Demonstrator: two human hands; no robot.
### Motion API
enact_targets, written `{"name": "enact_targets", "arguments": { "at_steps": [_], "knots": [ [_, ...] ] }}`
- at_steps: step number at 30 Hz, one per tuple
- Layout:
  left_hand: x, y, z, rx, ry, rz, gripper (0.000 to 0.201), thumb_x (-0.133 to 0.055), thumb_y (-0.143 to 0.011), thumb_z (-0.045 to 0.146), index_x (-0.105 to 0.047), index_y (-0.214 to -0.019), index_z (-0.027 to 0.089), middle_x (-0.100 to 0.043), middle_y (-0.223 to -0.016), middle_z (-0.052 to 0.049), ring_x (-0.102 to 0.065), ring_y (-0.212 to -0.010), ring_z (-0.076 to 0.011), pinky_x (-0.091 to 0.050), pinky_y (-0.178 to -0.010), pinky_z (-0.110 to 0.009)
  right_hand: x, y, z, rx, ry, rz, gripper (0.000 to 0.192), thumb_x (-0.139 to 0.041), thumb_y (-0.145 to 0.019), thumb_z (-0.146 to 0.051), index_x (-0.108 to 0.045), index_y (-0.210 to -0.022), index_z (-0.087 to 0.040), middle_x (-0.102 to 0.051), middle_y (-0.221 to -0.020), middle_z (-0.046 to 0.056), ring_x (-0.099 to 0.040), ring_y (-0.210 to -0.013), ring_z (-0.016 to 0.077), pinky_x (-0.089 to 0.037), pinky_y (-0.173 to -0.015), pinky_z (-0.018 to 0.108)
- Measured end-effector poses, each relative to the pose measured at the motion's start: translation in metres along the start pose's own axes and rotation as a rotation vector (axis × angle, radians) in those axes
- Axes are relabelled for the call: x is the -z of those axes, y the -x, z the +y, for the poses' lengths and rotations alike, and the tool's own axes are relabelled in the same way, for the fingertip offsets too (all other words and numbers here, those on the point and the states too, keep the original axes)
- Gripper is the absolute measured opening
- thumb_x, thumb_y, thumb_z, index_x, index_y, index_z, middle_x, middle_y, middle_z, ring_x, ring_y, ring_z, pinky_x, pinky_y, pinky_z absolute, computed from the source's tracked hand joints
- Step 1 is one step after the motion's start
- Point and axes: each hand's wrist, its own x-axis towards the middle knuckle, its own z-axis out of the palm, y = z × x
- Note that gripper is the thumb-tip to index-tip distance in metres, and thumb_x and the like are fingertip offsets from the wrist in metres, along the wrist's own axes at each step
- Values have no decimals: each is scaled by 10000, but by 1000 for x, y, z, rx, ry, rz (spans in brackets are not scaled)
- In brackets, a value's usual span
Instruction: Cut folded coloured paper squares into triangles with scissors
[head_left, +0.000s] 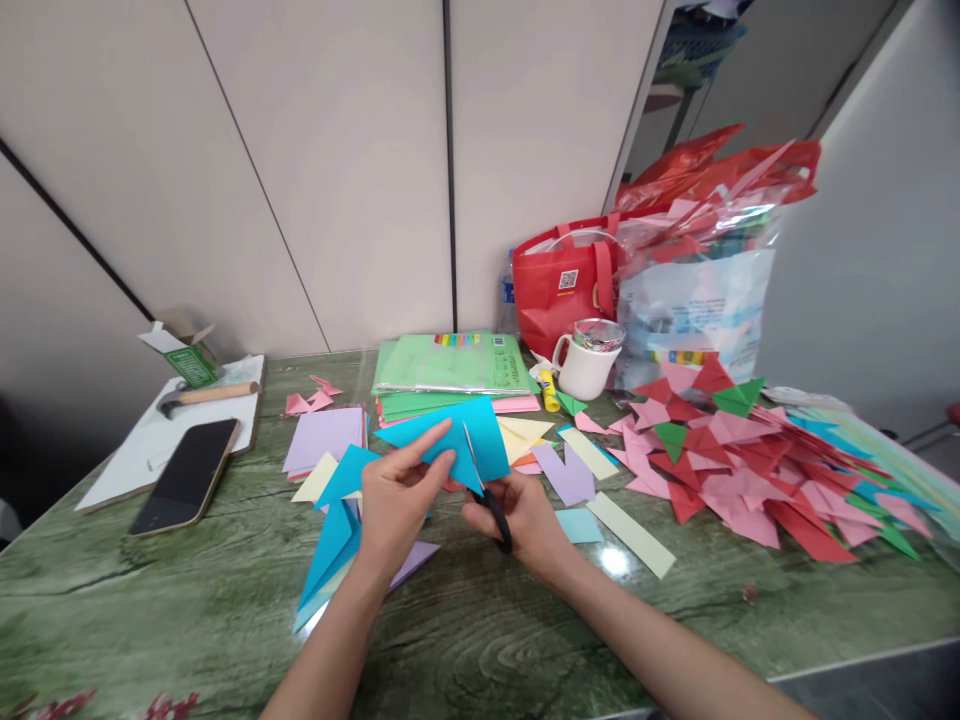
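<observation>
Head view: the left hand (397,495) has a narrow grip, thumb and fingers pinching the blue sheet (491,440). The right hand (529,520) has its grip around the black handles of the scissors (501,522), blades set at the blue sheet. The blue sheet is held above the surface (495,640), between both hands. Pale strips (631,535) lie near the right hand. Further right, a heap of pink, red and green folded pieces (739,490) is noted. At left, a hammer (214,395) rests on a white board (124,460); a phone (187,475) lies nearby.
</observation>
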Motion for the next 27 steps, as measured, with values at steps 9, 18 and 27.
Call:
{"name": "enact_targets", "arguments": {
  "at_steps": [9,18,27],
  "knots": [
    [0,-1,-7,22,44,-21,346,-682,-698,234,-687,-1043,203,-675,-525,39,-617,-472,-117,-474,-466,-187,-2,-1,-4,-28,5,10,321,-748,-539,-362,-627,-752,-154,-587,-605,-6,-461,-511,118,-395,-512,245],
    [-3,3,0,56,33,-51,326,-680,-682,217,-703,-1006,189,-715,-651,19,-617,-515,-117,-508,-519,-206,-2,-3,-10,-5,-12,40,294,-752,-515,-376,-596,-657,-171,-643,-644,23,-561,-605,176,-461,-616,284],
    [-5,2,1,48,53,-52,335,-676,-683,212,-699,-1015,174,-702,-633,20,-584,-492,-102,-507,-533,-213,-1,-3,-6,19,-6,30,278,-753,-535,-362,-595,-657,-169,-613,-630,14,-536,-589,160,-452,-589,263]
  ]
}}
